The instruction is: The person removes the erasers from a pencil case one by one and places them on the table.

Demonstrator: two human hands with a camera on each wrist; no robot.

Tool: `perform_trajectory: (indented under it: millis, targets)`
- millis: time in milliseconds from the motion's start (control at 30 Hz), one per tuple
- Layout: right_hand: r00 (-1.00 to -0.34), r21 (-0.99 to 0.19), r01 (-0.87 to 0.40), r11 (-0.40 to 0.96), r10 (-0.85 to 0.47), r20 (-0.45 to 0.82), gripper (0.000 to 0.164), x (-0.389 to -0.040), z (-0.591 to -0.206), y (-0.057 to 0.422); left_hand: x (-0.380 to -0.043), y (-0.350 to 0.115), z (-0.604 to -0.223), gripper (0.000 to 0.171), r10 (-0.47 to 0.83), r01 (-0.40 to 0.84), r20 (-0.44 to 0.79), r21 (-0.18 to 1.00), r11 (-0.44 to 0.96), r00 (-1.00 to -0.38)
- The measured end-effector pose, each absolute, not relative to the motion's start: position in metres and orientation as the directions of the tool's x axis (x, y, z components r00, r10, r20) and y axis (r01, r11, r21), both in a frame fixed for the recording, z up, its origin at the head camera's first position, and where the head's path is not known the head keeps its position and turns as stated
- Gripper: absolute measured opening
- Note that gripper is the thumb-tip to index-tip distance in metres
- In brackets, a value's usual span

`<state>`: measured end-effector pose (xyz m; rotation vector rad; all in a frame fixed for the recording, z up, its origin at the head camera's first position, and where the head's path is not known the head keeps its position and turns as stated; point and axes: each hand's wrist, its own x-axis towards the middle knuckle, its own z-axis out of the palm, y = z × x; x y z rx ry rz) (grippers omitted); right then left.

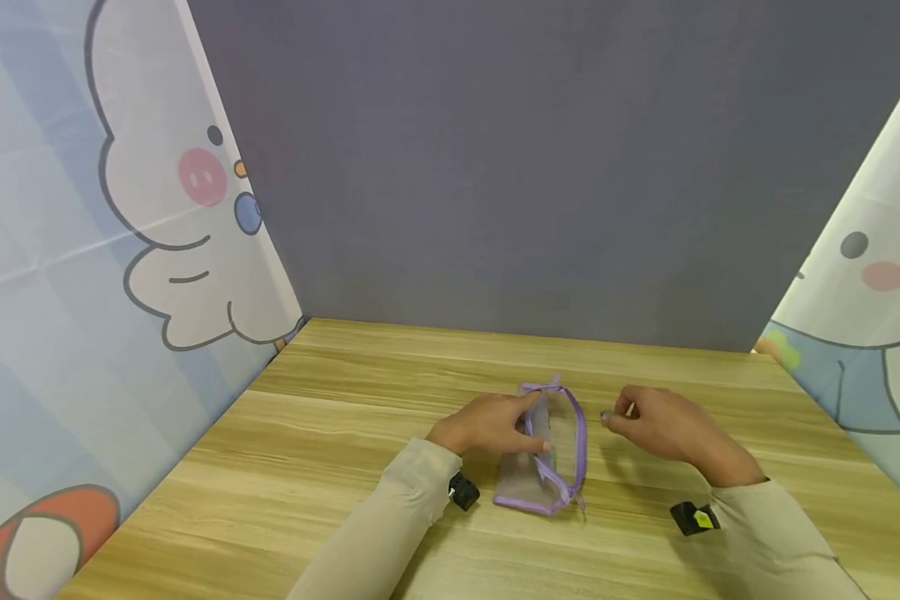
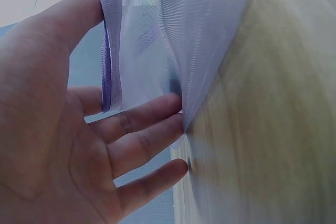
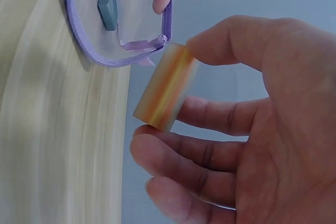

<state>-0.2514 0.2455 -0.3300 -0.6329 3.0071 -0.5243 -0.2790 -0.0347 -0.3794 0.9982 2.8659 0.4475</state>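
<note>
While a purple-trimmed mesh pouch [image 1: 521, 479] rests on a wood-grain table [image 1: 270, 467] in the head view, a person's left hand [image 1: 491, 423] grips its rim from the left and the right hand [image 1: 667, 425], to its right, pinches a small block [image 1: 605, 416]. From the left wrist, thumb and index finger meet the pouch's rim, the other fingers extended beside its mesh. From the right wrist, thumb and fingers hold the block, banded orange and yellow, near the pouch's mouth; a blue-grey piece [image 3: 107, 8] sits inside the pouch.

Observed from within: a screened-off tabletop workspace, room type undetermined, indicated by wood-grain table [image 1: 307, 442], plain grey backing panel [image 1: 525, 167] and cartoon-printed side sheets [image 1: 37, 333].
</note>
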Motion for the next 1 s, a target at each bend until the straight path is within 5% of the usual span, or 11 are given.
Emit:
perform_trajectory:
  millis: [1000]
  targets:
    - [-0.916,-0.312,-0.395,0.864,-0.395,0.067,0.026,-0.240,-0.345,0.266,-0.278,-0.036,-0.383,0.086,0.632,0.616,0.053,0.299,0.728,-0.773]
